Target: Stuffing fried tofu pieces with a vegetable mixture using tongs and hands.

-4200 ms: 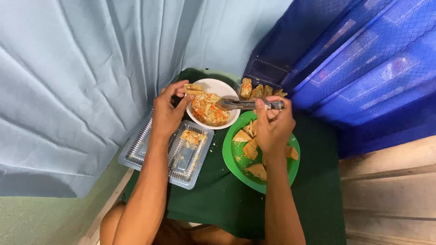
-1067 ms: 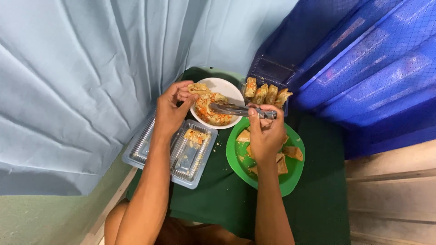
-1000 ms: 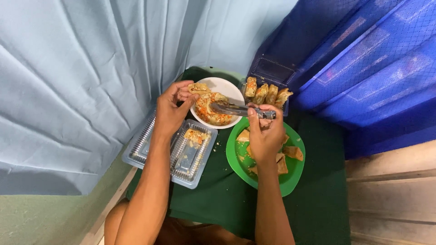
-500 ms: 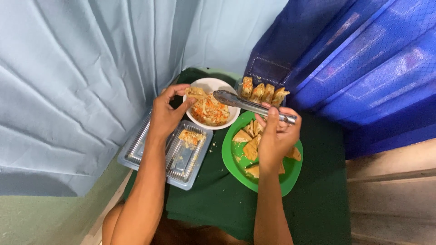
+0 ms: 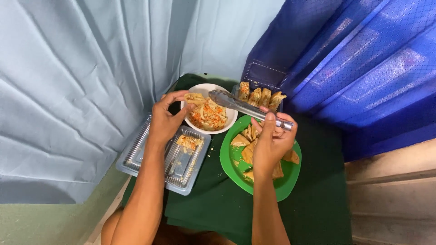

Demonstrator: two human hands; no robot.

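Tray (image 5: 136,159) of clear plastic lies farthest left of the white bowl (image 5: 229,120), w/ a scrap of food in its right compartment. Left hand (image 5: 165,120) sits just left of the bowl, fingers curled and pinching a flat pastry piece (image 5: 194,97) over the bowl's left rim. Bowl holds shredded orange-and-white salad (image 5: 208,115), roughly centre-back on the green-covered table (image 5: 318,199).

Tongs (image 5: 247,109): metal, long axis runs diagonal, tips up-left over the bowl's top edge, handle end down-right in the right hand (image 5: 272,140). Arms look pressed nearly together; can't tell if anything is caught between the tips. Right hand is closed round the handle end, just right of the bowl and above the green plate (image 5: 231,165) of triangular pastries.

Row of filled rolls (image 5: 261,96) stands just behind-right of the bowl, against the blue netting (image 5: 354,68).

Doing it well, as I judge: keep pastry steady and level over the bowl so spills drop inside, bring tong tips in low along their own axis, small loads, ease the squeeze slowly, don't knock the rim.
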